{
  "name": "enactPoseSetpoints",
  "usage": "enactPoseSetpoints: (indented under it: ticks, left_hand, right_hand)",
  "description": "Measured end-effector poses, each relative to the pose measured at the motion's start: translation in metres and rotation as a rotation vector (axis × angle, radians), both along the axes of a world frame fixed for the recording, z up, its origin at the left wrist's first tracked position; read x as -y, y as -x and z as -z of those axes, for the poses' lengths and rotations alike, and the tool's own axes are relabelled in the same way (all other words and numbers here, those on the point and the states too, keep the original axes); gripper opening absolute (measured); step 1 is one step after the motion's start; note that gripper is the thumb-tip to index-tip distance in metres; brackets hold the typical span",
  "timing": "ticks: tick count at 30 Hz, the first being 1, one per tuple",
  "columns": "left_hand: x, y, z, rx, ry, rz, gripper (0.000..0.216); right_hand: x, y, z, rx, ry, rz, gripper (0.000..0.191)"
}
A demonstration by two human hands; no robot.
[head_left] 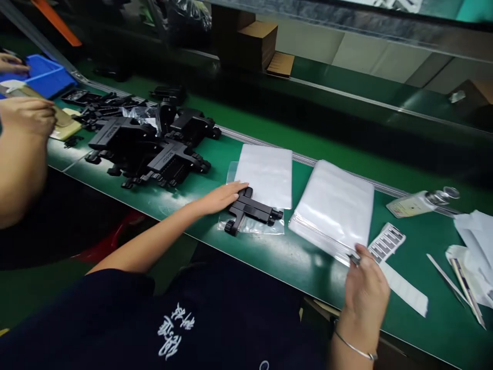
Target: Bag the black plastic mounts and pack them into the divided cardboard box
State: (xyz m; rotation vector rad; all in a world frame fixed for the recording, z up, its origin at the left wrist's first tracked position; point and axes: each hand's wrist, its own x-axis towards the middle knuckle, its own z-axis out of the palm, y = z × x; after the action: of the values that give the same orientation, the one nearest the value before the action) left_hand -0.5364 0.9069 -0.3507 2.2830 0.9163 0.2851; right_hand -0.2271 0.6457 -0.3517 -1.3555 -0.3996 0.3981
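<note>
My left hand [222, 198] lies with its fingers stretched over the upper end of a black plastic clamp holder [254, 209]. The holder rests on a clear plastic bag [265, 226] and a white sheet-like bag [265, 172]. My right hand [365, 280] pinches a small dark label [354, 259] between thumb and fingers, above the near right corner of a stack of translucent white bags [337, 200]. Close beside that hand lies a sheet of black-and-white labels [388, 241], with a pale backing strip [406, 290] running below it.
Several black holders [169, 159] are heaped left of my hands. Another person's hand [33, 115] works near a blue bin [46, 77]. At right lie a bottle [416, 203], a pen [468, 288] and crumpled paper [477, 236]. A shelf [346, 25] overhangs the bench.
</note>
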Motion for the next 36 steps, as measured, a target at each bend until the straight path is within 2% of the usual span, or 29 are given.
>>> enactPoseSetpoints:
  ticks: [2, 4, 7, 11, 17, 36]
  left_hand:
    - [0.02, 0.0, 0.013, 0.003, 0.058, -0.026, 0.055]
    - [0.049, -0.008, 0.018, -0.005, 0.068, -0.073, 0.053]
    - [0.085, -0.02, 0.015, -0.014, 0.028, -0.131, 0.052]
    - [0.103, -0.025, 0.011, 0.041, 0.013, -0.134, 0.053]
    - [0.101, -0.024, 0.013, 0.085, 0.061, -0.118, 0.053]
    - [0.101, -0.023, 0.015, 0.139, 0.076, -0.123, 0.053]
  right_hand:
    - [-0.035, 0.029, -0.004, 0.057, 0.091, -0.239, 0.016]
    - [-0.067, 0.059, -0.007, 0.169, 0.221, -0.458, 0.019]
    - [-0.096, 0.092, -0.008, 0.268, 0.396, -0.646, 0.02]
    - [-0.102, 0.102, -0.005, 0.298, 0.508, -0.664, 0.019]
    - [-0.097, 0.101, -0.007, 0.4, 0.591, -0.7, 0.016]
    - [-0.098, 0.102, -0.01, 0.476, 0.62, -0.72, 0.017]
